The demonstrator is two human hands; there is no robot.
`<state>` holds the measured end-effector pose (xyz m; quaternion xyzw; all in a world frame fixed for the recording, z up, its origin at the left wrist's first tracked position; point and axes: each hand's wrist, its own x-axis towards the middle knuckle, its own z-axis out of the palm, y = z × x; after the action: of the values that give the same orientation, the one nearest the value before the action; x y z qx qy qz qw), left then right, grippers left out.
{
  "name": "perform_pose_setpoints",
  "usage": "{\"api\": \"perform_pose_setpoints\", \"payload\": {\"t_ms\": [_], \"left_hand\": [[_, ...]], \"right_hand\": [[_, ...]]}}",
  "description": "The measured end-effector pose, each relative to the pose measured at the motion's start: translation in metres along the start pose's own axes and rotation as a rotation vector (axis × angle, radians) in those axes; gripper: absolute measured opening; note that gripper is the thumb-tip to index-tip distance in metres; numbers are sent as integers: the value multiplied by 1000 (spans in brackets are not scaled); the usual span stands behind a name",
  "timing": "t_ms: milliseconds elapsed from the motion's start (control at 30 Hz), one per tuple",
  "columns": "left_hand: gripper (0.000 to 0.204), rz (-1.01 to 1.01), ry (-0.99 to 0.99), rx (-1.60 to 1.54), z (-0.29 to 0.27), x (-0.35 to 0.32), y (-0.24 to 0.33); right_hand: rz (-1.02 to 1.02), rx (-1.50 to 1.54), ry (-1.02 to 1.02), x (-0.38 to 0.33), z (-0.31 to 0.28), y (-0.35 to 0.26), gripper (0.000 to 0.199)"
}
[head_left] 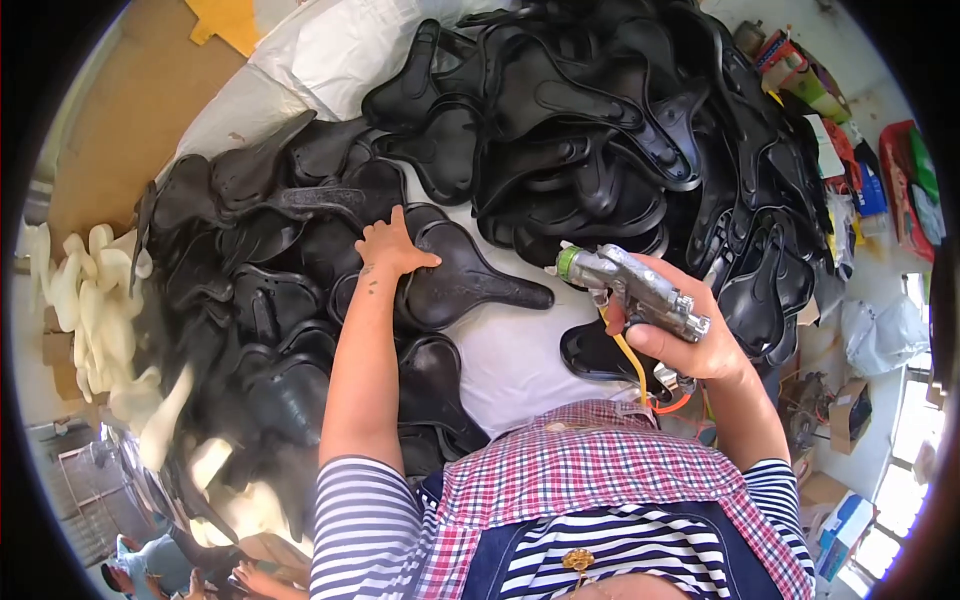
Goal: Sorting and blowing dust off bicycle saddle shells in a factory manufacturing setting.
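Observation:
My right hand (pixel 695 320) is closed around a silver spray gun (pixel 640 285) with a green ring at its nozzle end. A yellow hose (pixel 632 358) hangs down from the gun. My left hand (pixel 392 247) is stretched out over the pile at the left, its fingers spread. Its thumb rests at the edge of a black bicycle saddle cover (pixel 460 275), whose narrow nose points right, towards the gun. Whether the other fingertips press on the covers beneath them I cannot tell. Another black saddle cover (pixel 598 352) lies below the gun, partly hidden by my hand and the hose.
Many similar black saddle covers (pixel 570 110) are heaped at the back and right. White sheeting (pixel 515 345) shows between the heaps. Cream-coloured foam pieces (pixel 100 300) are stacked at the far left. At the lower left edge another person (pixel 160 565) is partly visible. Boxes (pixel 850 415) stand at right.

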<state>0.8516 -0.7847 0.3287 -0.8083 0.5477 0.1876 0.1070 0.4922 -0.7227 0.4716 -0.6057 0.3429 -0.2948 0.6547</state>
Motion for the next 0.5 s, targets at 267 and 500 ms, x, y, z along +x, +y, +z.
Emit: {"api": "perform_pose_setpoints", "payload": {"t_ms": [267,500], "left_hand": [[104,128,248,-401,-47,-46,-23],[101,-737,1454,258,-229,-117,-221]], "right_hand": [[-3,-29,-27,4,-5,13,60],[8,-11,7,10,-13,15,66]]}}
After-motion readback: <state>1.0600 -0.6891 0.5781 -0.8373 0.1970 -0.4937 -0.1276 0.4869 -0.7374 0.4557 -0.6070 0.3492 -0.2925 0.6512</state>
